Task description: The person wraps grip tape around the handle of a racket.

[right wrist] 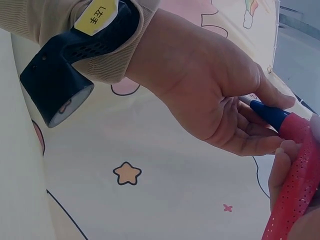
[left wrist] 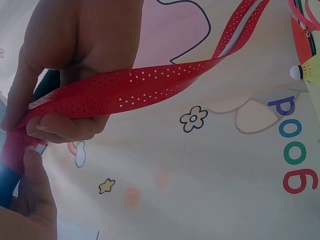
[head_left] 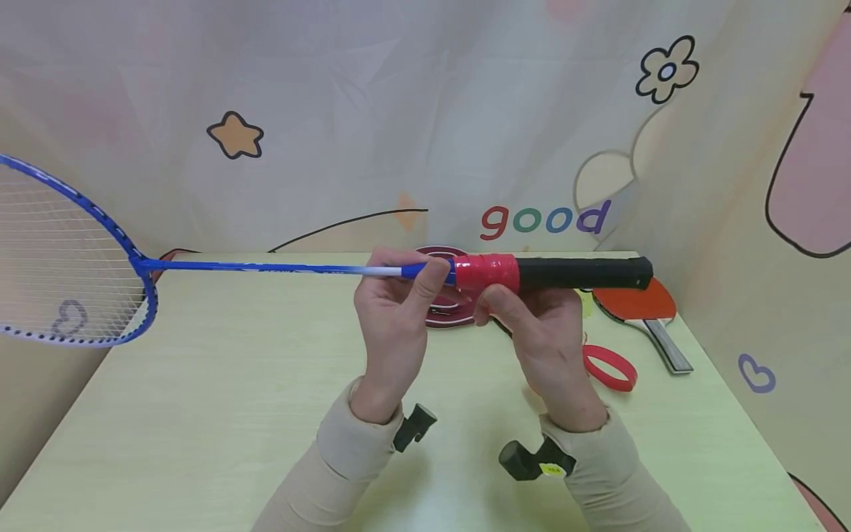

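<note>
Head view: racket (head_left: 299, 269) lies across left hand (head_left: 395, 321), seemingly touching right hand (head_left: 550, 340).

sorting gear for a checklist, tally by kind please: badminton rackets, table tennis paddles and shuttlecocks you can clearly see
Badminton racket: 1
Table tennis paddle: 1
Shuttlecock: 1
Total clearly visible: 3

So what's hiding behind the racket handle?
Behind the racket handle, a maroon thing and a red paddle peek out in the head view. The handle and left hand cover the maroon thing's middle; the handle's tip hides some paddle edge. Those can't be seen.
</note>
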### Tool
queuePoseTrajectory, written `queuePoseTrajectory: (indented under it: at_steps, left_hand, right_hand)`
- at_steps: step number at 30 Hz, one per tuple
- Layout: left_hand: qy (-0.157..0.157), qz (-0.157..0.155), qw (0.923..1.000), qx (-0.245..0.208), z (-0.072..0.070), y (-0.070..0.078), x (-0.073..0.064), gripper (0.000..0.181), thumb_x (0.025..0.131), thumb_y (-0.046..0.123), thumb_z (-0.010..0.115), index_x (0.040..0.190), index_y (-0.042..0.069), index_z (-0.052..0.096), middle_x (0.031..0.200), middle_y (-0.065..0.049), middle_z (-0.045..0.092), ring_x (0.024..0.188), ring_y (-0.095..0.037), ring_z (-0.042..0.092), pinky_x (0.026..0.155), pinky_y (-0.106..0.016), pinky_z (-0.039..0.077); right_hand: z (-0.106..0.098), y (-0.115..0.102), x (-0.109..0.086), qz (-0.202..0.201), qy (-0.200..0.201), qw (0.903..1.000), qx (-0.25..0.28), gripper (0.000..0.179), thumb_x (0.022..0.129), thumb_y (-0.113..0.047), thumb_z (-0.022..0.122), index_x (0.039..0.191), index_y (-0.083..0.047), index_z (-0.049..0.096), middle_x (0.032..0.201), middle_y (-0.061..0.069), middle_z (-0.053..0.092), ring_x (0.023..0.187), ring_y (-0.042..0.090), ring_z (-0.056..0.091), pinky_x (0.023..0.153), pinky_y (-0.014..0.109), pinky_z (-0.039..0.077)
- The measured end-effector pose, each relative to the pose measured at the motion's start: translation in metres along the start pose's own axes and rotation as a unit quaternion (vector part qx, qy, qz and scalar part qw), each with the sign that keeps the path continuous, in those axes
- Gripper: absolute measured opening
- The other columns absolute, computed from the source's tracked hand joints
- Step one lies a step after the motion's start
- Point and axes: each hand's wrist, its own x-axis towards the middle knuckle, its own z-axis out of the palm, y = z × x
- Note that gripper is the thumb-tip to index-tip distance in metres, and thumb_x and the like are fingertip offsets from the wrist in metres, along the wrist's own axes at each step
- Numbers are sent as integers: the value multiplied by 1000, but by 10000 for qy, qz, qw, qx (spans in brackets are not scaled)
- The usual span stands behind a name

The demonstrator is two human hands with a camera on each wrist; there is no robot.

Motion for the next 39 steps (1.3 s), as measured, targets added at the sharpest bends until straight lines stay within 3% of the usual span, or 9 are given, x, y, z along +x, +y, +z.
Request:
queuePoseTrajectory:
  at_steps: [7,18,27,39]
  left_hand:
    - [-91,-179,9998,2,0,0,-1,37,87,39,70,101,7,55,87,-4,68,75,-20,72,77,-42,58]
    - [-426,-148,9990,-63,-1,-1,-2,49,89,37,71,112,-2,51,106,-5,67,93,-24,66,80,-33,58]
    - [-860,40,9926,-852,2,2,-1,27,93,15,67,113,11,50,118,-11,67,111,-37,62,95,-52,49]
    - [-616,314,9968,-410,2,-1,1,25,93,15,66,111,7,51,115,-18,68,109,-39,63,93,-48,51]
  right_hand:
    - [2,0,-1,33,118,9999,-28,20,94,-7,61,112,-7,54,85,11,68,75,31,67,91,46,53]
    - [-2,5,1,-186,-34,9994,290,19,95,-11,61,112,-9,54,87,9,67,74,27,65,88,42,55]
    - [-2,5,1,-103,-45,9987,494,25,95,-17,63,116,-9,52,91,9,64,75,23,64,83,37,57]
    - [-5,7,2,-31,-196,9994,296,24,97,-21,61,117,-9,53,83,8,64,71,21,63,82,36,57]
